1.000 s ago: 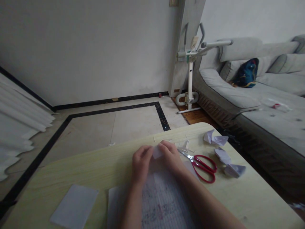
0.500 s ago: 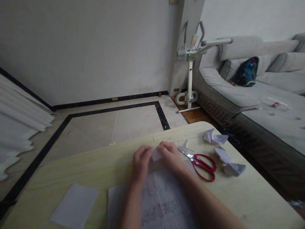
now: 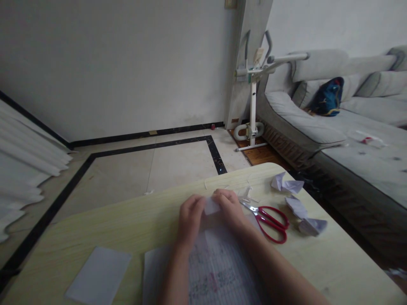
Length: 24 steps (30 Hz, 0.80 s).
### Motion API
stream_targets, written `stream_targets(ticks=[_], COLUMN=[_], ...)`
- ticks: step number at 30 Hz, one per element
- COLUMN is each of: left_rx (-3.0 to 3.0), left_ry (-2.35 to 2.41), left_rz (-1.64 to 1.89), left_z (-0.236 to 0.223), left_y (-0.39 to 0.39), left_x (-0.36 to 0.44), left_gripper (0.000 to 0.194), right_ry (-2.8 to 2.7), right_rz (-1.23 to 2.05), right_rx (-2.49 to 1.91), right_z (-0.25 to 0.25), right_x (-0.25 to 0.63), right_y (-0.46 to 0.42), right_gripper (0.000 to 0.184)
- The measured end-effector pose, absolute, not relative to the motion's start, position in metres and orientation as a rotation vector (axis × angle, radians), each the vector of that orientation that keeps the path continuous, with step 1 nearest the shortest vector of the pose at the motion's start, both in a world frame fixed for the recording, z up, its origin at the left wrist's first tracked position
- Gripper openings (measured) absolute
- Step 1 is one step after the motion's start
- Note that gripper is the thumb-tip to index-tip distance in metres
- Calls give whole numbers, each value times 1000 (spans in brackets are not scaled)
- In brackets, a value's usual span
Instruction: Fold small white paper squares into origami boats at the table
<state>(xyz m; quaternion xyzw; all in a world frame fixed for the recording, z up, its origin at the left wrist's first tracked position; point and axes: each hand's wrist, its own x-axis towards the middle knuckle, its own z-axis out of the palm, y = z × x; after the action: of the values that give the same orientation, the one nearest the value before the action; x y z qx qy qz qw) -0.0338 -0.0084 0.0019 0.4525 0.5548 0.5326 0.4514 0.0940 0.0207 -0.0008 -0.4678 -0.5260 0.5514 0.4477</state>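
Observation:
A small white piece of paper [image 3: 211, 206] is held between my two hands, above the table. My left hand [image 3: 191, 214] pinches its left side, and my right hand [image 3: 228, 205] grips its right side with bent fingers. Below my wrists lies a larger sheet with lines and writing [image 3: 219, 267]. Red-handled scissors [image 3: 270, 222] rest just right of my right hand, blades pointing toward thin paper scraps [image 3: 247, 195]. Folded paper pieces [image 3: 310, 225] sit along the table's right side. A blank white paper [image 3: 99, 274] lies flat at the left.
The light wooden table [image 3: 133, 220] has a rounded far corner. Beyond it are a tiled floor [image 3: 127, 169] and an exercise machine [image 3: 253, 101]. A grey sofa [image 3: 375, 123] with a blue bag [image 3: 329, 97] stands at the right; a white curtain [image 3: 25, 169] hangs at the left.
Both hands stay at nearly the same spot with the small paper. My left hand has shifted very slightly right, and a little more of the paper shows between the hands.

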Motion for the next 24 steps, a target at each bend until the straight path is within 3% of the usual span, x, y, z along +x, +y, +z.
stream_targets(ticks=[6, 16, 24], left_rx=[1045, 1043, 962], left_ry=[1428, 1493, 1460], left_rz=[1411, 1459, 1448], left_z=[-1, 3, -4], left_y=[-6, -4, -3], left_x=[-35, -34, -35], left_gripper=[19, 16, 22], right_ry=[-1432, -1530, -1350], right_rz=[1334, 1480, 1507], right_rx=[-1125, -1012, -1100], right_z=[3, 6, -2], right_x=[93, 93, 91], right_y=[18, 19, 20], right_gripper=[31, 22, 42])
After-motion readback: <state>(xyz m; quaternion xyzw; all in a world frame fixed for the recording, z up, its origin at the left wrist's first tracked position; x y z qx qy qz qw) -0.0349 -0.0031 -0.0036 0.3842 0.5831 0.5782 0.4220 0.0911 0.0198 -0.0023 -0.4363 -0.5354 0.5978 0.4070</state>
